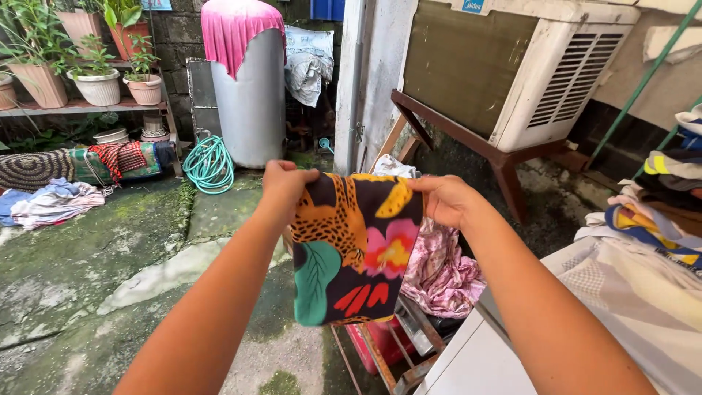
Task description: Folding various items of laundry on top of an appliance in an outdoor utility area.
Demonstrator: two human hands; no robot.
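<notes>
Two hands are being used on one patterned cloth [356,245]: the left hand [284,184] and the right hand [444,197] are each being closed on an upper corner, so the cloth is being held up, hanging flat at chest height. By the look of it, a shake-out or fold is being carried out; both pinches would need keeping level. Near right, a heap of laundry [647,241] is being kept on a white surface [475,362]. Below, mossy concrete ground [95,271] is being crossed. Farther off, a green hose [208,164], a metal tank [252,95] and potted plants [95,69] are being stored.
</notes>
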